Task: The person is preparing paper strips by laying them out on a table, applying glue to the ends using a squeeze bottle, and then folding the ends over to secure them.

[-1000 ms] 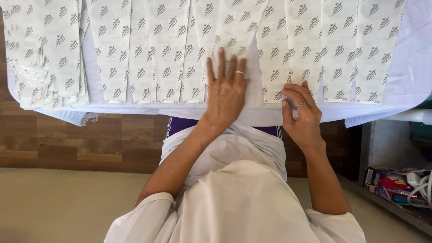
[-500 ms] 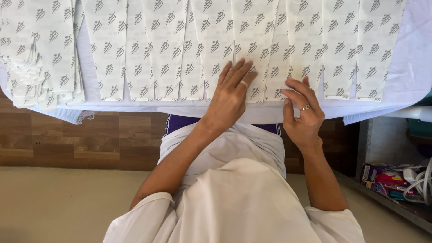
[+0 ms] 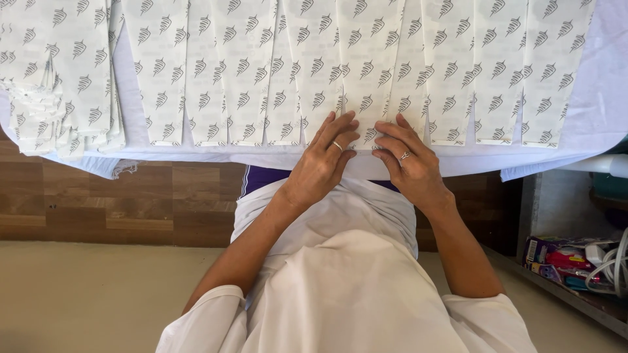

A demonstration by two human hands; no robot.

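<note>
Pressing down on the lower end of one printed strip (image 3: 366, 85), both hands meet at the near edge of the table. That strip, white with rows of small grey leaf-like marks, lies in the middle of a long row of like strips (image 3: 229, 72), side by side and overlapping a little, their ends lined up just short of the edge. Left hand (image 3: 324, 163) lies flat and relaxed, fingers stretched forward onto the strip's bottom corner, a ring on one finger, nothing clasped in it. Right hand (image 3: 409, 160) sits just beside it, touching or nearly touching, fingers bent and fingertips on the same strip end; it also wears a ring, and whether something small is pinched under those curled fingers is hard to say from this angle. Under the strips runs a white cloth (image 3: 589, 117) that covers the table and hangs a bit over the front. Off to the far left, a looser pile of strips (image 3: 52, 91) sits stacked and fanned. Below the edge, the person's white garment (image 3: 340, 281) fills the lower middle, wood-look panelling (image 3: 131, 202) runs behind it, and at lower right a shelf holds colourful packets (image 3: 562, 258) and white cable (image 3: 611, 268).
</note>
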